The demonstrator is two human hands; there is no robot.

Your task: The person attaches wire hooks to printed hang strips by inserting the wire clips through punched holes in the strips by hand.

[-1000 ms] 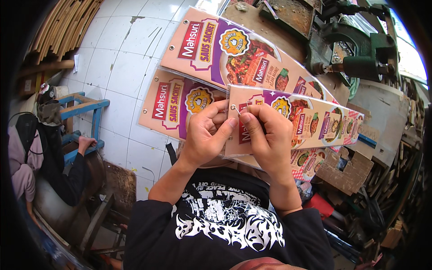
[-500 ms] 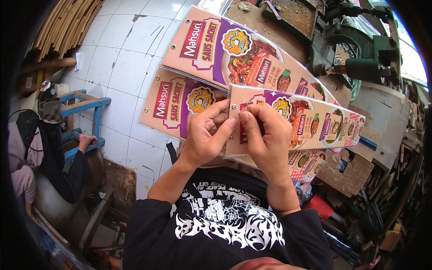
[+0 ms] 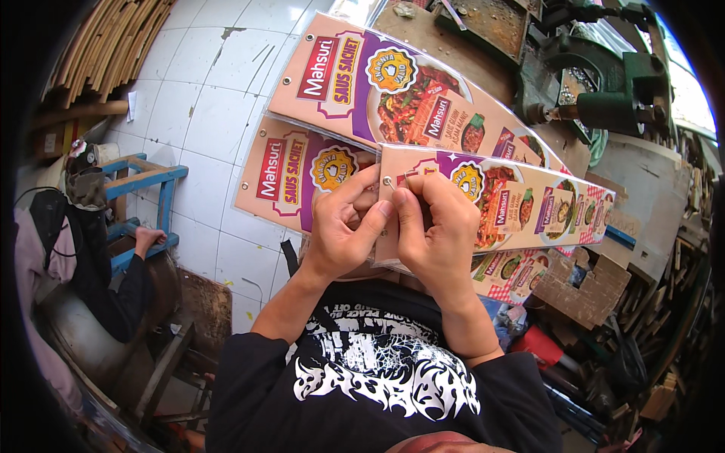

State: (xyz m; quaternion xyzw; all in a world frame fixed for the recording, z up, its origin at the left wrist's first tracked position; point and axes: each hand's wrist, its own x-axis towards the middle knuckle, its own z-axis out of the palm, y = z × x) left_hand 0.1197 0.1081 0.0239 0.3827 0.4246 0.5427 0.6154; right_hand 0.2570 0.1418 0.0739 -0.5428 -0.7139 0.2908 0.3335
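Observation:
A long, tapering printed sign [image 3: 547, 205] in a clear plastic cover lies across my lap, on top of similar signs. My left hand [image 3: 340, 226] grips its wide end, thumb on the front and fingers curled behind. At that end is a metal eyelet [image 3: 387, 181], just above my left thumb tip. My right hand [image 3: 438, 230] is closed in a pinch beside the eyelet, thumb against the bent forefinger; what it holds is too small to make out. A second sign [image 3: 423, 106] spreads out beyond my hands, partly covering a third sign [image 3: 276, 170] with eyelets along its edge.
A dark green machine [image 3: 604, 94] stands on a worktop at the far right, near a metal tray [image 3: 491, 30]. To the left are a blue wooden frame [image 3: 151, 177] and another person in dark clothing [image 3: 113, 306]. Wooden slats [image 3: 113, 53] and scrap boards [image 3: 589, 291] lie around.
My right hand has shifted slightly left, its thumb now closer to my left thumb. The top sign's wide end has moved a little left. My left hand keeps its grip.

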